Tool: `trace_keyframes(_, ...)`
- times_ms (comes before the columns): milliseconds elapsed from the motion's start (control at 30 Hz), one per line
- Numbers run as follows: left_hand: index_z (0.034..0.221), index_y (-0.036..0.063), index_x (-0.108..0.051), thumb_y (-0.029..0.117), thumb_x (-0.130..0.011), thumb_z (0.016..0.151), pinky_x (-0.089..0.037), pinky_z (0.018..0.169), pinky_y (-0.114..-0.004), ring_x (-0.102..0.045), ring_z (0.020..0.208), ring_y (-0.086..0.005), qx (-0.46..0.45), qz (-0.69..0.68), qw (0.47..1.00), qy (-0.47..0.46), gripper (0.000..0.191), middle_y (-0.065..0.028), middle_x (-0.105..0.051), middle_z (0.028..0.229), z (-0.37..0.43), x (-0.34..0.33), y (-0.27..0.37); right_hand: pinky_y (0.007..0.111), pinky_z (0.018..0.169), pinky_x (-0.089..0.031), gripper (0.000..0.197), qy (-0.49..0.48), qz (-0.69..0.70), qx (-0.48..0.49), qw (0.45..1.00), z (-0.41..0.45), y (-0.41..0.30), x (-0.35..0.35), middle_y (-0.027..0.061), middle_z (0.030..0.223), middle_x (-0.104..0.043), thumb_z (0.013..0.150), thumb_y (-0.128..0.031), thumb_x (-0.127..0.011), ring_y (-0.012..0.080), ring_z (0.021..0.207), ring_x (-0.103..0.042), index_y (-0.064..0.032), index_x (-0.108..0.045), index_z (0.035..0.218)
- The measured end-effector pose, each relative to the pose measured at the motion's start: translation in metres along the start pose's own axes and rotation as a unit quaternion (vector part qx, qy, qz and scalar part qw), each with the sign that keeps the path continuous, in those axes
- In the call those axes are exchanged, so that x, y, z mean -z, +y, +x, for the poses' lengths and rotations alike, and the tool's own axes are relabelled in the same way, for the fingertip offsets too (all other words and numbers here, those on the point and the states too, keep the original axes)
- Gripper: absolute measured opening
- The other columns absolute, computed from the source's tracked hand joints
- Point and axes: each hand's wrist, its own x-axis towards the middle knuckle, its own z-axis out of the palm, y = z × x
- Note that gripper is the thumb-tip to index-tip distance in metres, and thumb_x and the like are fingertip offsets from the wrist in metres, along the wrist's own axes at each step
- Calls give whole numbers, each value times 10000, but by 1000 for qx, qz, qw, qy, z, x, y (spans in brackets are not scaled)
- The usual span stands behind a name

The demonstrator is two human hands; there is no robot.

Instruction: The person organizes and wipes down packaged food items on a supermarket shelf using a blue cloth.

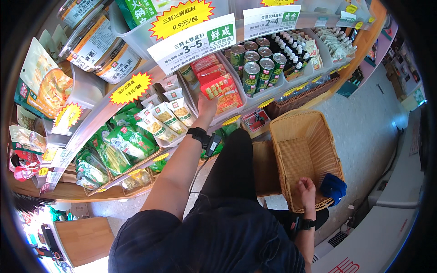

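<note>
My left hand (207,106) reaches into a clear plastic bin (223,116) on the shelf, against the left edge of the front red food packet (222,91). Its fingertips are partly hidden, so a grip on the packet cannot be made out. More red packets (206,65) are lined up behind that one. Over the near end of an empty-looking wicker basket (300,136), my right hand (306,191) is loosely curled with nothing visible in it. A dark blue cloth (334,189) hangs on the basket's rim beside this hand.
Green cans (252,73) and dark bottles with white caps (290,47) fill bins to the right. White snack packets (167,116) stand left of my left hand. Large price cards (193,42) overhang the bins. A wooden stool or box (264,163) sits beside the basket.
</note>
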Motion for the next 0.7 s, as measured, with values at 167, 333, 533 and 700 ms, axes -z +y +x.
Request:
trace_keyframes(167, 1128, -2, -412, 131, -593, 717, -410, 843, -404, -514, 986, -368, -55, 54, 997, 32, 468, -235, -533, 1035, -15, 0, 23, 207, 555, -421, 113, 13, 17, 6, 1000, -1, -3, 6, -1, 749, -509, 843, -48, -509, 79, 633, -482, -15, -517, 950)
trace_keyframes(333, 1115, -7, -415, 119, -547, 778, -409, 808, -420, -514, 940, -363, -81, 179, 978, 75, 383, -227, -524, 994, -33, 7, 57, 206, 557, -420, 106, 27, -8, 15, 999, 0, 0, 8, -4, 741, -512, 844, -57, -514, 81, 638, -487, -20, -517, 944)
trace_keyframes(533, 959, -9, -468, 154, -509, 823, -419, 701, -412, -535, 819, -354, -123, 115, 980, 105, 216, -209, -551, 881, -30, 9, 56, 202, 561, -416, 107, 24, -16, 18, 999, 2, 8, 11, -1, 763, -516, 844, -56, -513, 78, 653, -491, -25, -516, 946)
trace_keyframes(700, 926, 12, -507, 174, -490, 841, -431, 704, -408, -554, 801, -363, -34, 144, 987, 60, 184, -207, -576, 851, -27, 5, 59, 200, 552, -409, 106, 31, 27, 7, 999, -1, 12, 13, 0, 774, -513, 843, -49, -506, 75, 636, -485, -32, -516, 948)
